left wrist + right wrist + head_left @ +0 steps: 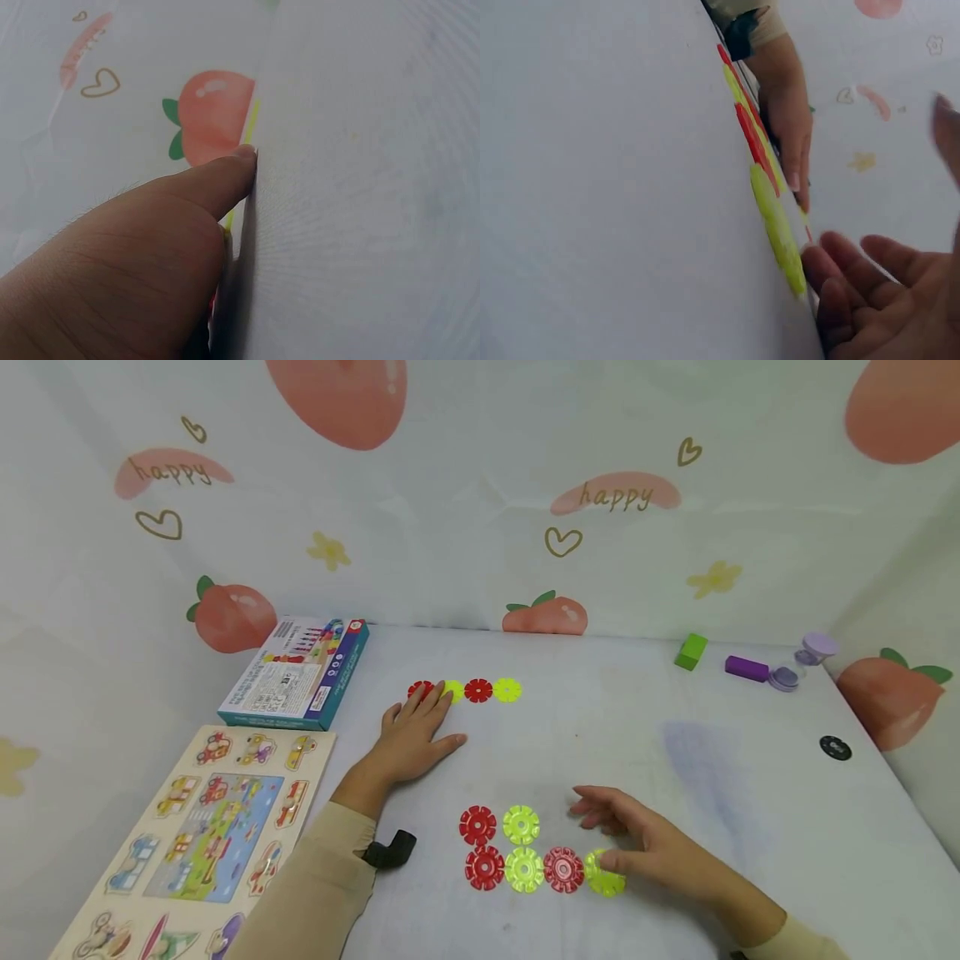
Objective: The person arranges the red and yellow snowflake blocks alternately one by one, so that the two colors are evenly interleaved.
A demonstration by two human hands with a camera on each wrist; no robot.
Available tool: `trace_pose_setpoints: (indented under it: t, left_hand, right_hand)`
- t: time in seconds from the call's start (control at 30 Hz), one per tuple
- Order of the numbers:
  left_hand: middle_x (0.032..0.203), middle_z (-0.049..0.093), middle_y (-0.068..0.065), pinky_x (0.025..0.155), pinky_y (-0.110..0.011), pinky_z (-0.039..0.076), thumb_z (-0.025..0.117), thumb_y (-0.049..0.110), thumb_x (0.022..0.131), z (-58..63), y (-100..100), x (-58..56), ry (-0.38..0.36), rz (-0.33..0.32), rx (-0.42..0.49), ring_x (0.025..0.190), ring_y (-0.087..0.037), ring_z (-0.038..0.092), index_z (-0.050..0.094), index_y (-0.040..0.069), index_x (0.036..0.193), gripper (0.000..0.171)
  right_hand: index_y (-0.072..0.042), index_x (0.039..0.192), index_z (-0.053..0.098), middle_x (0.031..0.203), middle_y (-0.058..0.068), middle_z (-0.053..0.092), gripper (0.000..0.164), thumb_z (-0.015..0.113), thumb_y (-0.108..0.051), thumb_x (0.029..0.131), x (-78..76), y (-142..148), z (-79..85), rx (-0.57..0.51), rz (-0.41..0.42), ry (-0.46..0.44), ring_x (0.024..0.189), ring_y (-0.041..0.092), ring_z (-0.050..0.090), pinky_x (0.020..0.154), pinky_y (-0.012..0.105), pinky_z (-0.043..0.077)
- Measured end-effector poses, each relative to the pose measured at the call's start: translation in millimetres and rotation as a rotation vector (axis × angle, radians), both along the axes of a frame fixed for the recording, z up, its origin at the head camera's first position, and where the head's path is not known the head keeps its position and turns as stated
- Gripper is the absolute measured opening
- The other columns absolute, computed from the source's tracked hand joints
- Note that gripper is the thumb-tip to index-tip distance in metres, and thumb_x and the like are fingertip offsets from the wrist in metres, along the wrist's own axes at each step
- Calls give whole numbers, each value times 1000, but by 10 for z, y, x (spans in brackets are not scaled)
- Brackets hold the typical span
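Observation:
Flat notched plastic discs, red and yellow-green, lie on the white-covered table in two groups. In the head view, the far row alternates colours and ends in a yellow-green disc. My left hand rests at that row's left end, its straight fingers partly covering a red disc and a yellow-green one. The near group has a red disc and a yellow-green disc above a row of alternating colours. My right hand is at that row's right end, fingers loosely bent, thumb overlapping the last yellow-green disc. Nothing is gripped in it.
On the left lie a wooden picture puzzle board and a boxed game. Toward the back right are a green block, a purple block and a small purple-ended hourglass. A black round disc lies near the right edge.

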State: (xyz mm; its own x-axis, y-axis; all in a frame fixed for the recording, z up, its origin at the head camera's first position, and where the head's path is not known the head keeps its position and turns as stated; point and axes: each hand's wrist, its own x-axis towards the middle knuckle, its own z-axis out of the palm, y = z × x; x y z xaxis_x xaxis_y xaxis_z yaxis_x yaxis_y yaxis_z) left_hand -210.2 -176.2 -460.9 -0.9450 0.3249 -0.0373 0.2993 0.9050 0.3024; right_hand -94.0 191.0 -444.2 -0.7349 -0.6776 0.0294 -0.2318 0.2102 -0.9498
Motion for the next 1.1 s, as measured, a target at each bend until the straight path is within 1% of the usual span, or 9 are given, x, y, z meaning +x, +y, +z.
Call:
trace_pose_setpoints:
  t: [0.1, 0.2, 0.3, 0.4, 0.5, 0.67, 0.8, 0.93, 1.1]
  left_hand:
    - [160, 8, 0, 107, -61, 4, 47, 68, 86, 2, 5, -4, 2, -1, -10, 144, -29, 1, 19, 22, 154, 87]
    - [160, 8, 0, 107, -61, 4, 47, 68, 86, 9, 6, 0, 1, -2, -4, 144, -29, 2, 19, 22, 154, 87]
    - [160, 9, -1, 107, -62, 4, 48, 67, 86, 22, 9, 5, 3, -1, 2, 144, -29, 2, 20, 21, 154, 86]
    - [160, 9, 0, 107, -61, 4, 48, 66, 87, 33, 16, 11, 0, 6, 3, 144, -29, 3, 20, 21, 154, 85]
    - [160, 9, 0, 108, -60, 4, 49, 65, 87, 37, 22, 15, -3, 9, 4, 144, -29, 3, 21, 21, 154, 85]
    - [160, 9, 0, 108, -60, 4, 49, 66, 87, 23, 17, 6, -1, 11, 1, 144, -29, 3, 20, 22, 154, 85]
    - [160, 9, 0, 108, -60, 4, 49, 66, 87, 21, 15, 6, -4, 16, 2, 144, -29, 3, 20, 22, 154, 85]
    - [160, 9, 0, 108, -60, 3, 50, 66, 87, 16, 11, 11, -6, 16, 6, 144, -29, 3, 20, 22, 154, 85]
    - [160, 8, 0, 107, -61, 3, 48, 68, 86, 1, 5, 7, 3, 10, 4, 144, -29, 2, 20, 23, 154, 87]
  right_hand:
    - [-20, 141, 45, 135, -4, 49, 63, 74, -28, 85, 89, -53, -66, 170, -12, 165, 121, 17, 45, 100, 26, 37]
    - [-31, 127, 57, 131, -12, 46, 51, 76, -41, 81, 144, -129, -89, 305, -34, 315, 120, 11, 39, 99, 28, 37]
    - [-34, 118, 59, 125, -14, 47, 40, 75, -41, 81, 174, -183, -102, 334, -57, 373, 114, 10, 39, 93, 32, 38]
    - [-33, 112, 57, 116, -16, 52, 35, 75, -37, 82, 185, -201, -100, 301, -77, 309, 106, 9, 44, 88, 29, 41]
    - [-28, 106, 58, 105, -13, 59, 25, 73, -31, 86, 152, -199, -75, 221, -90, 168, 96, 11, 53, 83, 27, 47]
    - [-23, 99, 64, 89, -3, 64, 14, 71, -27, 88, -37, -148, 4, 140, -233, 28, 78, 18, 59, 67, 29, 52]
    - [-15, 105, 63, 90, 6, 62, 18, 70, -21, 89, -358, -101, 25, 107, -395, 8, 76, 25, 58, 61, 31, 52]
    - [-6, 113, 58, 98, 14, 58, 23, 65, -14, 93, -764, -120, -25, 87, -521, -66, 82, 28, 61, 68, 32, 54]
    - [2, 120, 51, 104, 21, 55, 30, 61, -7, 94, -1165, -261, -33, 0, -597, -177, 83, 30, 65, 72, 32, 55]
